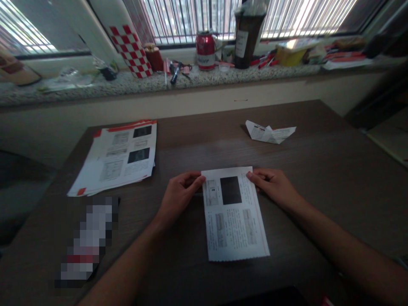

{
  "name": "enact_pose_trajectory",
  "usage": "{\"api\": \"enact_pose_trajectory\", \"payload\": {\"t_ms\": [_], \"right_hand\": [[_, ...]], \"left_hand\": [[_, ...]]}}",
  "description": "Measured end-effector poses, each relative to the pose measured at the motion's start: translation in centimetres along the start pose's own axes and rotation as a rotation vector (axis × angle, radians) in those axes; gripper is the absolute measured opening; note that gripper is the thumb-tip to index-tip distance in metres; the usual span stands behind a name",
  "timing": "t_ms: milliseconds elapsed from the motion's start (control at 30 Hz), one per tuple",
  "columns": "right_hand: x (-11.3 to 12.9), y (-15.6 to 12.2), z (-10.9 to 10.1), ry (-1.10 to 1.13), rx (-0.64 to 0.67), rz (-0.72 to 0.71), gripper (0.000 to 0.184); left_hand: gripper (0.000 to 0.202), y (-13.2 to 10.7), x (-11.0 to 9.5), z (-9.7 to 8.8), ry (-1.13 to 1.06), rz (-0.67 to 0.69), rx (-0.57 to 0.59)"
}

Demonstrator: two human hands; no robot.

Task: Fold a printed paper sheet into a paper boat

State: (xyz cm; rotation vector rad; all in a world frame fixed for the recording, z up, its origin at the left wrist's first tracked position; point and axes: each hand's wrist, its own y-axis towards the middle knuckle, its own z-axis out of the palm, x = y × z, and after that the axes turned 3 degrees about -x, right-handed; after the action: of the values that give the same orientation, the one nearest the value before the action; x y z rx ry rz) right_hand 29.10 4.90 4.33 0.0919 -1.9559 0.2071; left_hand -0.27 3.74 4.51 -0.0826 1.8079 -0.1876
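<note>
A printed sheet of paper (234, 221), narrow and apparently folded, lies between my hands with its text turned sideways and a dark picture near its far end. My left hand (183, 189) pinches its far left corner between thumb and fingers. At the far right corner, my right hand (272, 182) grips the same sheet, thumb on top. Beyond it, towards the back of the table, sits a folded paper boat (270, 132) made of similar printed paper, touched by neither hand.
A stack of printed sheets (121, 161) lies at the back left of the brown table (197, 140). Nearer me on the left is a blurred-out, phone-shaped object (89, 238). The windowsill (127, 90) carries a red can (205, 51), a dark cup (247, 40), a checkered box (132, 53) and pens.
</note>
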Motion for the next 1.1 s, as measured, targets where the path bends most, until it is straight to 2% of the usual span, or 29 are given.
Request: {"api": "enact_pose_trajectory", "payload": {"t_ms": [133,333,467,567,633,733,867,1100], "right_hand": [[-0.2,0.0,0.0,0.025,-0.048,0.025,0.039],[-0.5,0.3,-0.3,0.042,-0.010,0.021,0.037],[-0.3,0.9,-0.8,0.067,-0.057,-0.018,0.036],[0.6,1.2,-0.7,0.005,0.043,-0.072,0.036],[1.4,1.4,-0.2,-0.052,0.187,-0.112,0.033],[2.2,1.7,0.8,-0.114,0.328,-0.167,0.030],[2.2,1.9,1.6,-0.211,0.344,-0.202,0.030],[1.4,1.9,0.7,-0.027,0.321,-0.067,0.033]], "left_hand": [[0.026,-0.1,0.1,0.1,0.000,-0.016,0.076],[0.024,0.0,0.1,0.0,0.015,0.029,0.089],[0.024,0.0,0.0,0.0,0.068,0.043,0.111],[0.024,-0.1,-0.1,0.3,0.111,0.039,0.161],[0.024,-0.1,-0.3,0.5,0.135,0.049,0.193],[0.026,-0.3,-0.4,0.8,0.160,0.064,0.214],[0.025,-0.4,-0.6,0.8,0.187,0.086,0.224],[0.026,-0.5,-0.6,0.6,0.227,0.086,0.311]]}}
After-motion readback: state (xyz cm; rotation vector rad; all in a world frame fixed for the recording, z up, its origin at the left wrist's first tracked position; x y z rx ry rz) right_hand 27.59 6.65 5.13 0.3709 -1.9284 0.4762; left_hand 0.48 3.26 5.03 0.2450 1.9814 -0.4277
